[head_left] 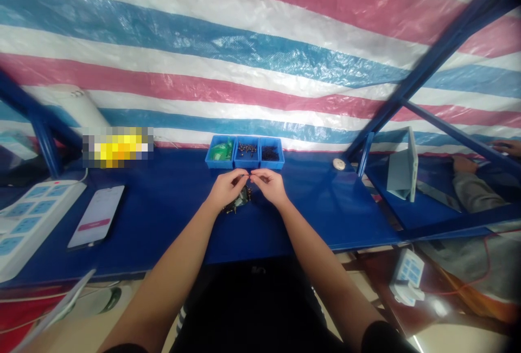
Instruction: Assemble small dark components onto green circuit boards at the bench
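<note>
Over the middle of the blue table, my left hand (228,187) and my right hand (268,184) face each other, fingertips nearly meeting. Both are pinched closed. Whatever small piece sits between the fingertips is too tiny to name. Beneath them lies a heap of small metal parts (240,200), partly hidden by my left hand. Just beyond stand three blue bins side by side: the left bin (220,164) with a green plastic bag (222,150), the middle bin (246,163) with small metal pieces (247,150), the right bin (272,165) with small dark screw-like pieces (269,153).
A phone (97,216) and a large white power strip (28,222) lie on the left. A small round object (338,164) rests near the blue frame post (365,155). Past it stand a tablet (411,165) and another person's sleeve (480,193). Striped sheeting (260,60) hangs behind.
</note>
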Available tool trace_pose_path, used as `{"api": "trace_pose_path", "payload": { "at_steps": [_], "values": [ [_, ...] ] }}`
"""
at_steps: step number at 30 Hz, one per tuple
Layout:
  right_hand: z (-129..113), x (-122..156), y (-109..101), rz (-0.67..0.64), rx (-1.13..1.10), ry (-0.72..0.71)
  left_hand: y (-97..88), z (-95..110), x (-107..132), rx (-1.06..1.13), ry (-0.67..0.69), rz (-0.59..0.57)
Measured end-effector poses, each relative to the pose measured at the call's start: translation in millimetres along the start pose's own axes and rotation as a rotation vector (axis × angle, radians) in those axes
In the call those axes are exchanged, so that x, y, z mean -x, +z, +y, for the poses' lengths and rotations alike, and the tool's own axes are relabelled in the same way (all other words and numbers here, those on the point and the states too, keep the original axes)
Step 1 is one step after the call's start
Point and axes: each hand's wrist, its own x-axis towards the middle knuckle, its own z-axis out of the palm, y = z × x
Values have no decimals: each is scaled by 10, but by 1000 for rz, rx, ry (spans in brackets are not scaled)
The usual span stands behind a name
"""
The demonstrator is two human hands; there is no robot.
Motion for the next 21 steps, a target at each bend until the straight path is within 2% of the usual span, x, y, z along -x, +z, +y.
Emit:
{"api": "trace_pose_path", "payload": {
  "at_steps": [15,21],
  "values": [
    [25,5,-6,14,4,-33,-37,23,-2,-47,52,-63],
    [26,-9,4,20,-5,-29,7,-42,-3,-49,11,10]
  ]
}}
